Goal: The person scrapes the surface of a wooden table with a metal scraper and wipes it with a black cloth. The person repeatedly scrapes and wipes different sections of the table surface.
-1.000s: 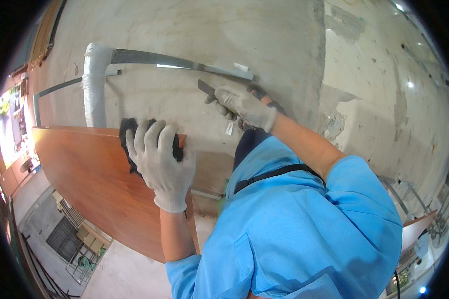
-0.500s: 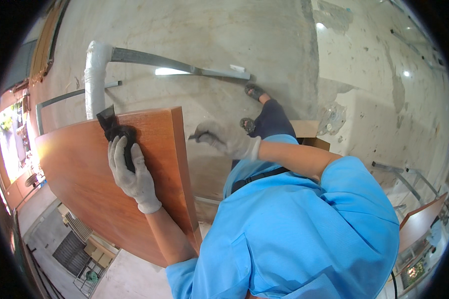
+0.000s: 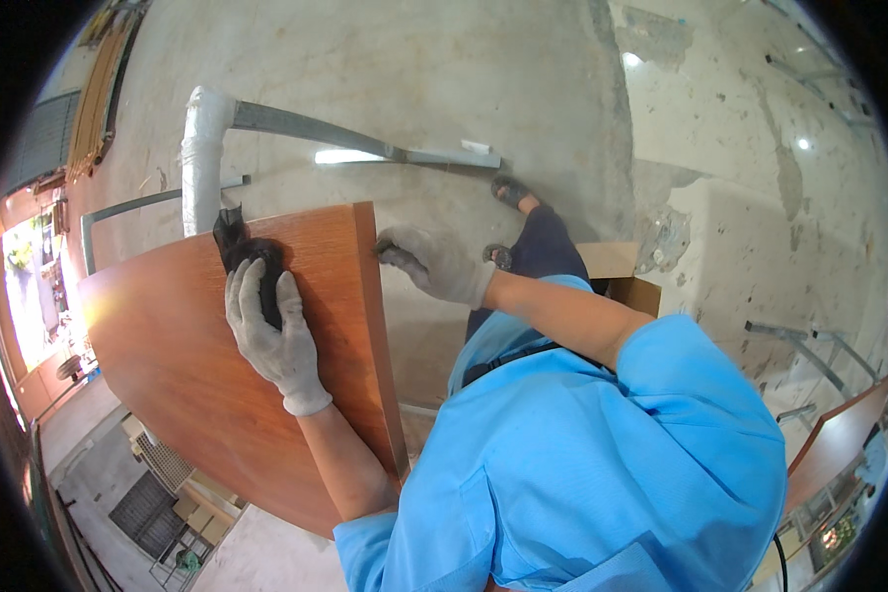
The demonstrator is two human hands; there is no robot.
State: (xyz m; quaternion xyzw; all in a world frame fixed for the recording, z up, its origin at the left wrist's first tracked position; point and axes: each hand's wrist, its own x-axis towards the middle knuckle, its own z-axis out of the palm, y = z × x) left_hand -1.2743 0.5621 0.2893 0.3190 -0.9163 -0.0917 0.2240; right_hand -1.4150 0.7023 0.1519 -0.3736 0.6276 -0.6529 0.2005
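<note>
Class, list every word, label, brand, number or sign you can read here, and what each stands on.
No text can be read.
Wooden panel, black bundle, light blue shirt: no lettering shows.
Cardboard box: none can be made out.
Things by the bright opening at far left: too small and blurred to tell.

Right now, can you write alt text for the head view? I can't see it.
A gloved left hand holds bunched black material against a brown panel, while the gloved right hand, fingers curled, is by the panel's right edge; whether it touches is unclear. A white-wrapped bar shows beyond the panel.
</note>
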